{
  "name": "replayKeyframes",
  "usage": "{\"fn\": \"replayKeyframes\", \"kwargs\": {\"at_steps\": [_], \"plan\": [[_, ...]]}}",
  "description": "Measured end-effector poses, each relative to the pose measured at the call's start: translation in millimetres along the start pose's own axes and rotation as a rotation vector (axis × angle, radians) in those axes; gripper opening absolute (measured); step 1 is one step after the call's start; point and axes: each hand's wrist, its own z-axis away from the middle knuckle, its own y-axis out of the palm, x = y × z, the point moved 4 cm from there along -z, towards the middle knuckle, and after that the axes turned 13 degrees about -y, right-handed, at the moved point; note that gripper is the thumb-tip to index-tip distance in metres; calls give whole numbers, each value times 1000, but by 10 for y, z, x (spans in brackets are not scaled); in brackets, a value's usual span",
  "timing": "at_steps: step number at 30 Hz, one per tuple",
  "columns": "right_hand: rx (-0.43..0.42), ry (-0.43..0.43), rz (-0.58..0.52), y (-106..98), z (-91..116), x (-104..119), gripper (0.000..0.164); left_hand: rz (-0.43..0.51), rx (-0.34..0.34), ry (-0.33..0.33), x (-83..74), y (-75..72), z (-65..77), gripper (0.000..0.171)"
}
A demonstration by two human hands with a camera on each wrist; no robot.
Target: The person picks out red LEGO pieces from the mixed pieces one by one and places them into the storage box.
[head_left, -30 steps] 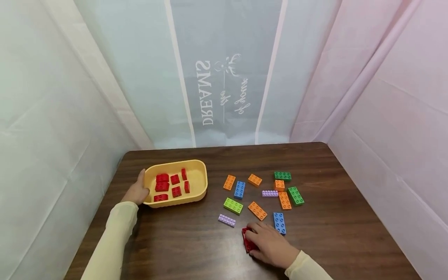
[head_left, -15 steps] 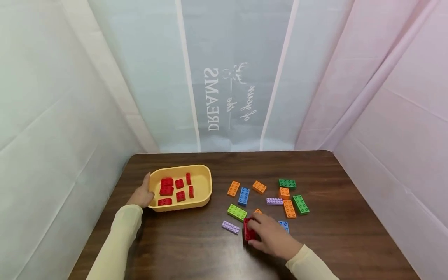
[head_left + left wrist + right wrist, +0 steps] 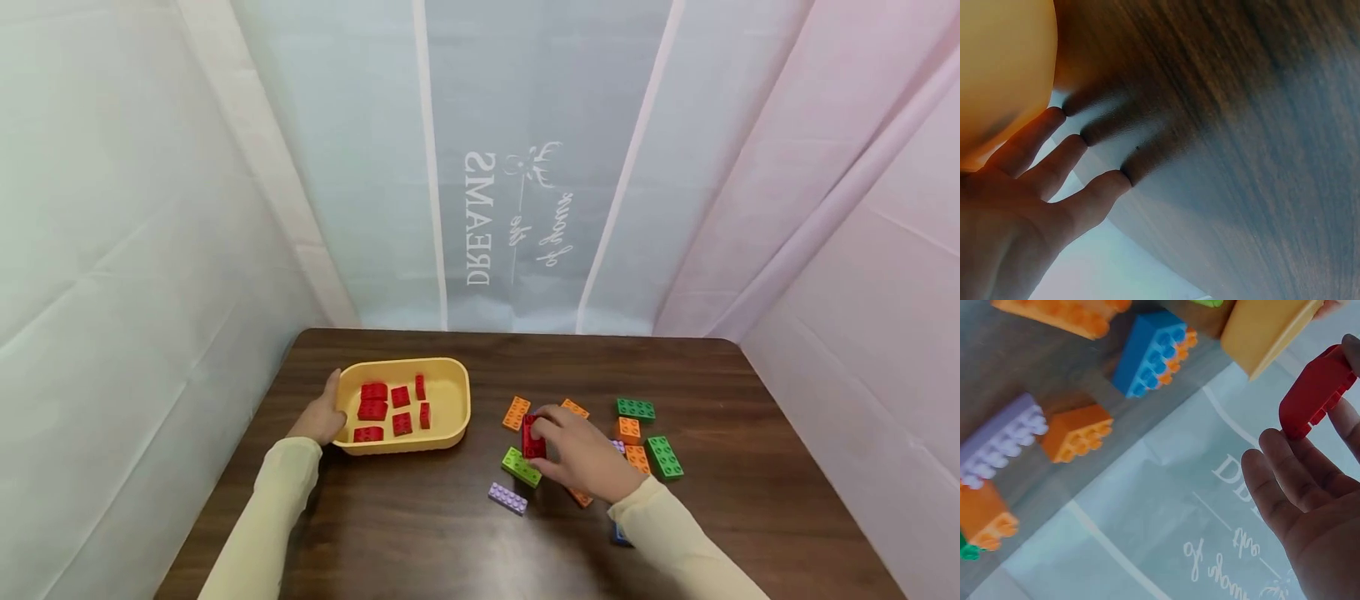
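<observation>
My right hand [image 3: 588, 452] pinches a red toy brick [image 3: 533, 438] between thumb and fingers; in the right wrist view the red brick [image 3: 1316, 394] has a rounded end and is held up off the table. It overlaps a lime-green brick [image 3: 521, 467] and partly hides a blue one. My left hand [image 3: 320, 414] grips the left end of a yellow tray [image 3: 450, 400], thumb over the rim. In the left wrist view three fingers [image 3: 1041, 178] reach along the outside of the tray onto the table. Several red bricks [image 3: 372, 409] lie inside the tray.
Orange bricks [image 3: 517, 412], green bricks [image 3: 665, 457] and a purple brick [image 3: 507, 498] are spread over the dark wooden table [image 3: 420, 533], to the right of the tray. Under the right forearm a blue brick [image 3: 621, 535] is partly covered. Pale curtains [image 3: 390, 167] hang behind.
My right hand has lifted the red brick from the table's front area and carried it away from me, towards the lime-green brick. My left hand stays on the tray; the head view has shifted.
</observation>
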Motion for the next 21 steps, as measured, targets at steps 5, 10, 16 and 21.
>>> {"fn": "replayKeyframes", "kwargs": {"at_steps": [5,10,16,21], "plan": [[40,44,-20,42,-199,-94,44,7,-5,1,-4,1,-16,84],[53,21,-9,119,-358,-151,35,12,-19,1,-18,6,-33,84],[75,-12,-26,175,-545,-198,33,17,-11,-12,-23,28,-40,84],[72,-40,-29,203,-725,-216,32,18,-26,-2,-7,14,-38,84]]}}
